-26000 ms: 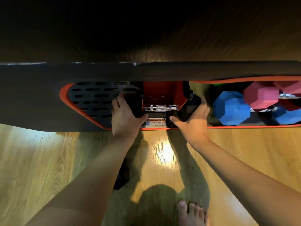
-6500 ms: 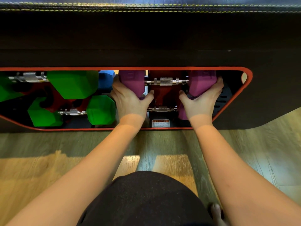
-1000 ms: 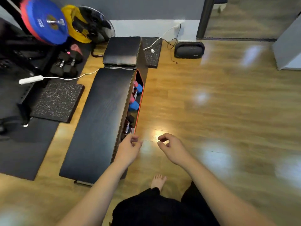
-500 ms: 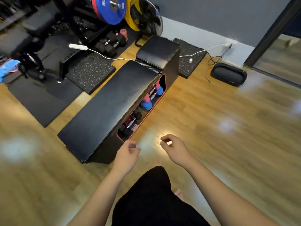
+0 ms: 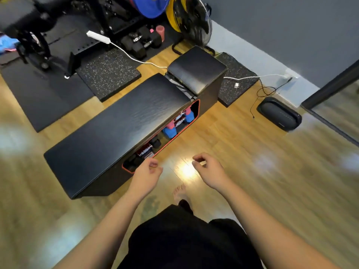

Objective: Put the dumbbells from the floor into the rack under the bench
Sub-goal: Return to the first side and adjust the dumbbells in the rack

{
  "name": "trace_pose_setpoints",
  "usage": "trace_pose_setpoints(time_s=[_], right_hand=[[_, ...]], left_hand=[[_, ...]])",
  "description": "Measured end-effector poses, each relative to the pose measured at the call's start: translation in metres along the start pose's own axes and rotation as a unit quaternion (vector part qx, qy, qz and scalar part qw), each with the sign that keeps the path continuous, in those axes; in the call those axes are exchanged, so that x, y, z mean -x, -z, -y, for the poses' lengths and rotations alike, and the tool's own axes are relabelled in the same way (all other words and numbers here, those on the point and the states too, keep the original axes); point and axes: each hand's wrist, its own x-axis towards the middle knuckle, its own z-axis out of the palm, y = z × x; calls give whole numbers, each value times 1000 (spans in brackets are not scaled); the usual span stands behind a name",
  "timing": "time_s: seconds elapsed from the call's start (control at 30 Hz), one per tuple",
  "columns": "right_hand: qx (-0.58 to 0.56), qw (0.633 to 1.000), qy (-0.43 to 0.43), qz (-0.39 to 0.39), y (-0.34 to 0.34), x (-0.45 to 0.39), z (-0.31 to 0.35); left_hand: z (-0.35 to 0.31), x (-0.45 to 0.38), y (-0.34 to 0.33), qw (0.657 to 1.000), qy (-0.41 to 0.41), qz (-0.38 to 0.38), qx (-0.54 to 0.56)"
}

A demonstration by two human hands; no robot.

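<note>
Dumbbells in blue, pink and black are seen stowed in the rack, the red-edged opening along the side of the black padded bench, which lies diagonally across the centre of the frame. The blue and pink pairs are placed toward the upper right end of the opening, the black ones toward the lower left end; metal handles are visible between the heads.

Both forearms are extended forward from the bottom of the frame, above the wooden floor. The left hand is held just in front of the lower left end of the opening, its fingers loosely curled with thumb and fingertips close together; nothing is held. The right hand is held level with it, to the right of centre, apart from the bench, its fingers likewise loosely curled over an empty palm. A bright reflection on the floor is seen between the two hands.

A bare foot is planted on the floor below the hands. A separate square seat pad is set at the bench's upper right end. Black hex dumbbells, a blue weight plate and a yellow plate are grouped at upper centre. A white power strip lies at upper left. A dark oval speaker rests at right, near the wall.
</note>
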Motion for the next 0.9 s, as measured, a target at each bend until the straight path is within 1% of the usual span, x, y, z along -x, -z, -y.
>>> trace_pose_setpoints(time_s=[0.1, 0.27, 0.37, 0.43, 0.57, 0.67, 0.77, 0.83, 0.9], right_hand=[[-14, 1000, 12, 11, 8, -25, 6], [5, 995, 46, 94, 9, -57, 4], [44, 985, 53, 159, 13, -69, 3], [56, 979, 61, 185, 16, -78, 1], [69, 971, 72, 219, 22, -95, 10], [73, 966, 81, 235, 23, -102, 13], [80, 962, 83, 246, 20, -112, 18], [83, 964, 79, 242, 11, -118, 20], [72, 970, 73, 221, 0, -125, 27]], left_hand=[[-6, -14, -2, 999, 16, -36, 31], [-7, -19, -18, 991, 73, -105, 46], [-8, -9, -28, 976, 118, -160, 85], [-9, -1, -38, 965, 143, -192, 107], [-10, 14, -55, 954, 148, -224, 135], [-14, 18, -60, 938, 171, -252, 163], [-19, 11, -55, 934, 183, -256, 166], [-15, 4, -49, 934, 187, -254, 170], [-6, -7, -41, 934, 186, -252, 171]])
